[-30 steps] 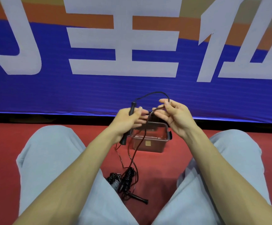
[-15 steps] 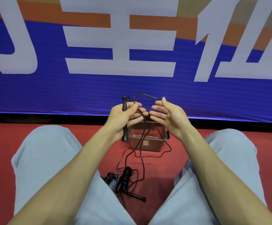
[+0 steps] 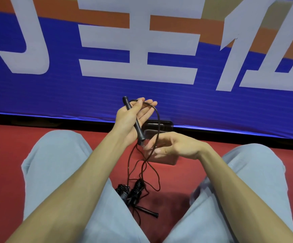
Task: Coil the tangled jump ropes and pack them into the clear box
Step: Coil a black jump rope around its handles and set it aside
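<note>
My left hand (image 3: 132, 118) is raised with its palm turned up, and its thumb pins a black jump rope handle (image 3: 135, 123) across the palm. The thin dark cord (image 3: 158, 120) loops over those fingertips and runs down to my right hand (image 3: 174, 147), whose curled fingers pinch it just below the left wrist. From there the cord hangs to a tangled bundle of black jump ropes (image 3: 133, 192) on the red floor between my legs. The clear box (image 3: 168, 161) sits on the floor behind my hands, mostly hidden by them.
A loose black handle (image 3: 147, 212) lies by the bundle. My knees in light blue trousers (image 3: 58, 163) flank the work area. A blue banner (image 3: 159, 95) with white lettering stands right behind the box above the red floor (image 3: 5, 155).
My left hand has lifted and turned palm up with the handle. My right hand has dropped below it, drawing the cord down into a loop over the left fingertips.
</note>
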